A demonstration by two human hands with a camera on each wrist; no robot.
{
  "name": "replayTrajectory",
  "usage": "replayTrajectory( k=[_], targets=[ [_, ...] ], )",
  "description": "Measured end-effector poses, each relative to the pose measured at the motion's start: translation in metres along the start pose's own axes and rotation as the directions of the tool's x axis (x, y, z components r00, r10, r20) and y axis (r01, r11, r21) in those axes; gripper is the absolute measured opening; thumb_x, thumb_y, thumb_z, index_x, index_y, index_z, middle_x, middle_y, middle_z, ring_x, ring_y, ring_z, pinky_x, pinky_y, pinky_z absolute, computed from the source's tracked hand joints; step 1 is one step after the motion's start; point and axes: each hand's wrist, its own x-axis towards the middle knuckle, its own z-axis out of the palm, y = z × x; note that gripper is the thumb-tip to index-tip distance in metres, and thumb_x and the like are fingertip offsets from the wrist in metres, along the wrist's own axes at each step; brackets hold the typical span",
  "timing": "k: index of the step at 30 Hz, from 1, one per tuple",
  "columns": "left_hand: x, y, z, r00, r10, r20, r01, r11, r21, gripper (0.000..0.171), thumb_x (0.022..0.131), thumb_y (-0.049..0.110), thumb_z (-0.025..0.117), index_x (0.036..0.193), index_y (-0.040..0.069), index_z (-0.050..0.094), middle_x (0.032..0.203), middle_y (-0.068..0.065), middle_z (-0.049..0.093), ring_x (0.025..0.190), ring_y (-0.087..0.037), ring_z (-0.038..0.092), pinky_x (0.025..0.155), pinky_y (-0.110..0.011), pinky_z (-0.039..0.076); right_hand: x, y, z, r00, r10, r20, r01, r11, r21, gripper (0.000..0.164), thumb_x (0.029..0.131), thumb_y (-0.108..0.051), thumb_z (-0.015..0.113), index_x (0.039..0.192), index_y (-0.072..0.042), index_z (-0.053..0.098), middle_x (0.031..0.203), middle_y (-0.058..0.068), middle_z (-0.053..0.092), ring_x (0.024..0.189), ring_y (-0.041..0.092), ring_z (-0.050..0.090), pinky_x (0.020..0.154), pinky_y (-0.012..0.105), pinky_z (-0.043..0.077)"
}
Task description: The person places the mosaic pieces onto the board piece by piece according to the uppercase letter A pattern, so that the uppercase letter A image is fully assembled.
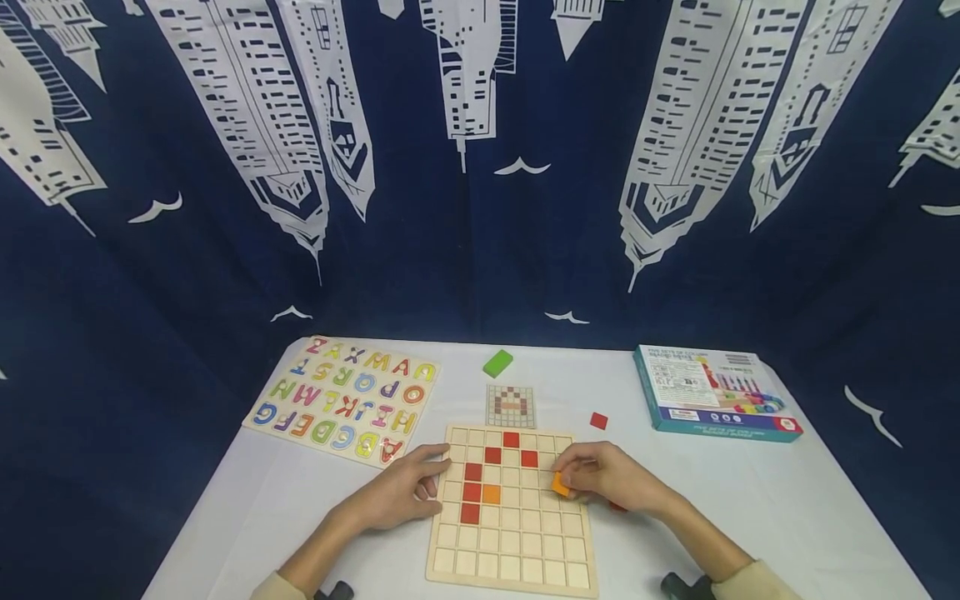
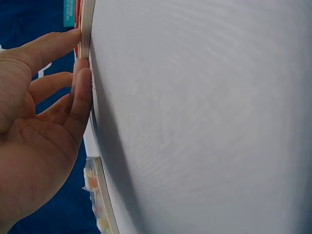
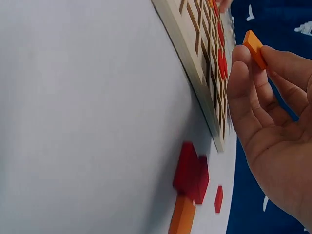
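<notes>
my right hand (image 1: 611,477) pinches an orange square tile (image 1: 559,484) above the right side of the wooden grid board (image 1: 511,518); my left hand (image 1: 395,495), fingers spread, touches its left edge near the alphabet puzzle (image 1: 345,392).

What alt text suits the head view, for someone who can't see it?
A person's right hand pinches an orange tile over a wooden grid board holding six red tiles and a second orange tile; the left hand touches the board's left edge. Nearby lie an alphabet board, pattern card, green block and teal box on a table.
</notes>
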Motion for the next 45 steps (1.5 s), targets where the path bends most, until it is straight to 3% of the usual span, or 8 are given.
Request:
replayTrajectory(
  k=[8, 22, 31, 39, 45],
  targets=[
    [0.001, 0.0, 0.0, 1.0, -0.002, 0.003, 0.002, 1.0, 0.001, 0.067, 0.085, 0.018, 0.078, 0.143, -0.003, 0.052, 0.155, -0.009, 0.038, 0.086, -0.001, 0.059, 0.077, -0.019, 0.053, 0.01, 0.0, 0.016, 0.999, -0.029, 0.038, 0.029, 1.0, 0.013, 0.023, 0.097, -0.017, 0.067, 0.115, -0.004, 0.07, 0.095, 0.009, 0.069, 0.079, 0.023, 0.069, 0.07, 0.033, 0.061],
    [0.002, 0.002, -0.001, 1.0, -0.002, 0.006, 0.002, 1.0, 0.011, 0.066, 0.085, 0.017, 0.078, 0.143, -0.003, 0.053, 0.156, -0.009, 0.038, 0.085, 0.0, 0.059, 0.077, -0.019, 0.053, 0.019, -0.005, 0.039, 0.999, -0.041, -0.003, 0.041, 0.998, 0.038, 0.019, 0.095, -0.013, 0.068, 0.111, -0.002, 0.07, 0.09, 0.01, 0.069, 0.073, 0.021, 0.067, 0.065, 0.031, 0.06],
    [0.001, 0.002, -0.001, 1.0, -0.002, 0.001, 0.002, 1.0, 0.003, 0.067, 0.084, 0.017, 0.079, 0.142, -0.003, 0.053, 0.156, -0.01, 0.038, 0.085, -0.001, 0.059, 0.077, -0.019, 0.054, 0.031, -0.009, 0.052, 0.997, -0.065, -0.034, 0.063, 0.996, -0.061, 0.013, 0.094, -0.012, 0.07, 0.106, -0.006, 0.072, 0.087, 0.006, 0.067, 0.071, 0.018, 0.067, 0.06, 0.027, 0.058],
    [-0.001, 0.002, 0.0, 1.0, 0.0, -0.002, 0.0, 1.0, 0.003, 0.067, 0.085, 0.017, 0.078, 0.143, -0.003, 0.052, 0.156, -0.01, 0.037, 0.085, -0.001, 0.059, 0.076, -0.019, 0.054, 0.038, -0.01, 0.058, 0.996, -0.064, -0.055, 0.057, 0.991, -0.12, 0.008, 0.092, -0.007, 0.069, 0.099, -0.01, 0.072, 0.078, 0.004, 0.067, 0.058, 0.014, 0.058, 0.05, 0.022, 0.049],
    [-0.001, 0.002, 0.0, 1.0, -0.003, -0.005, 0.003, 1.0, -0.003, 0.067, 0.085, 0.017, 0.079, 0.143, -0.003, 0.053, 0.155, -0.01, 0.038, 0.085, -0.001, 0.059, 0.076, -0.019, 0.053, 0.041, -0.01, 0.061, 0.995, -0.068, -0.075, 0.055, 0.986, -0.154, 0.007, 0.092, -0.007, 0.069, 0.096, -0.012, 0.072, 0.078, 0.002, 0.066, 0.057, 0.014, 0.061, 0.047, 0.02, 0.047]
  ],
)
